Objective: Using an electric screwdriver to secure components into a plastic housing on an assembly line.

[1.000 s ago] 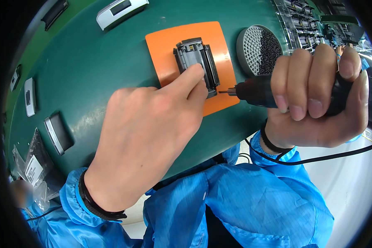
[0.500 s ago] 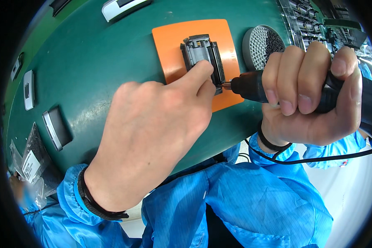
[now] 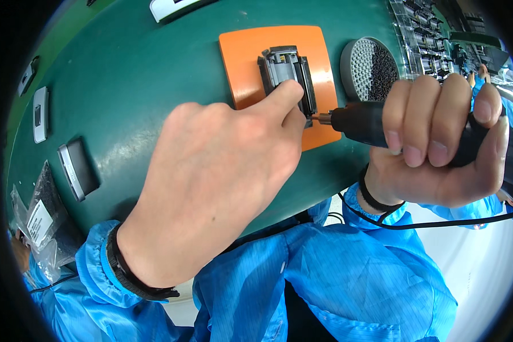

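Note:
A small dark device housing (image 3: 283,69) with a grey open interior lies on an orange mat (image 3: 242,68). My left hand (image 3: 228,151) comes over it from the lower left, the index fingertip pressed on its lower part; the other fingers are curled, and the thumb is mostly hidden. In my right hand (image 3: 439,134) is a black electric screwdriver (image 3: 356,122), wrapped by the fingers. It lies nearly level, and its copper-coloured bit meets the housing's lower right corner. Whether a screw sits under the tip I cannot make out.
Right of the mat stands a round grey screw tray (image 3: 356,74) with dark screws in part of its holes. Clear trays of parts (image 3: 427,40) fill the far right. Covers (image 3: 77,168) and a plastic bag (image 3: 45,222) lie at left. A cable (image 3: 439,224) hangs below my right hand.
The view has shifted slightly, moving the table things to the right. My right hand and the screwdriver have drawn a little rightward, showing more of the bit. My left finger stays on the housing.

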{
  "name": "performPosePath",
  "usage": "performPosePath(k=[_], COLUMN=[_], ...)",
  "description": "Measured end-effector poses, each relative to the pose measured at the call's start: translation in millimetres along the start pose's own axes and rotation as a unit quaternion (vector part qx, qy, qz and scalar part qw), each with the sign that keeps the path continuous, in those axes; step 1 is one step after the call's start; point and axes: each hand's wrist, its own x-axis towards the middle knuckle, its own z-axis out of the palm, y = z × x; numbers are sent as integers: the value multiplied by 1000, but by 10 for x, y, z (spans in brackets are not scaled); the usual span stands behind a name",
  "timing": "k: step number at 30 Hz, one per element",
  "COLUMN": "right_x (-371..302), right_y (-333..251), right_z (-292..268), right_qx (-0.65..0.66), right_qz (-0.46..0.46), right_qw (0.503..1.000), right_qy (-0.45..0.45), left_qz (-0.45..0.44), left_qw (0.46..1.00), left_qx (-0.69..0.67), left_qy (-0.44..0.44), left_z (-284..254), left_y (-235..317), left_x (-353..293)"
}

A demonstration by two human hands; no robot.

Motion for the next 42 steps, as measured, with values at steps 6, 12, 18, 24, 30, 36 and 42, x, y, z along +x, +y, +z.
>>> performPosePath(k=[6, 12, 18, 24, 30, 36, 42], right_x=[-35, -60, -66, -58, -57, -34, -6], right_y=[-59, -30, -23, -41, -42, -21, -24], right_z=[19, 55, 51, 30, 18, 49, 29], right_qx=[118, 146, 146, 123, 128, 131, 136], right_qz=[-15, -19, -25, -24, -21, -26, -21], right_qw=[989, 981, 980, 986, 985, 984, 984], right_qy=[86, 122, 129, 110, 115, 121, 113], left_qz=[9, 3, 1, 2, -4, -4, -7], left_qw=[1000, 999, 999, 999, 999, 999, 999], left_qx=[-5, -2, -4, -15, -23, -25, -28], left_qy=[20, 37, 43, 51, 44, 44, 42], left_z=[56, 82, 72, 61, 54, 43, 14], left_y=[-13, -14, -10, -4, -12, 9, 2], left_x=[29, 17, 23, 41, 29, 35, 24])
